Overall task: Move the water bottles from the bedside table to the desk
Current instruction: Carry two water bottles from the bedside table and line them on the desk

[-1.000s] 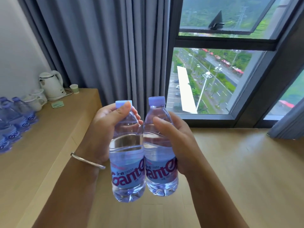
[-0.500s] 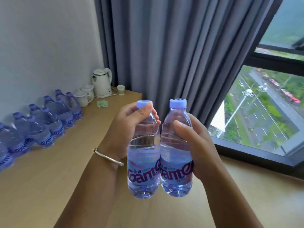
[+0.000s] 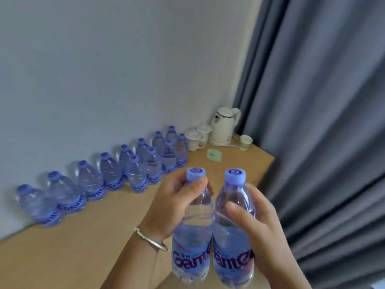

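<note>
I carry two clear water bottles with purple caps, upright and side by side, in the air near the desk's right front edge. My left hand [image 3: 173, 207] grips the left bottle [image 3: 192, 247] round its shoulder, thumb just under the cap. My right hand [image 3: 258, 228] grips the right bottle [image 3: 231, 249] round its upper body. The wooden desk [image 3: 100, 236] runs along the white wall. Several more of the same bottles [image 3: 108, 174] stand on it in two rows against the wall.
A white kettle [image 3: 225, 126], two white cups [image 3: 198, 135], a small paper cup [image 3: 245, 141] and a green packet [image 3: 214, 154] sit at the desk's far end. A grey curtain [image 3: 323, 122] hangs to the right of the desk.
The view has swung left from the window to the wall and desk. Both hands keep the same hold on the two bottles, which now hang nearer the desk.
</note>
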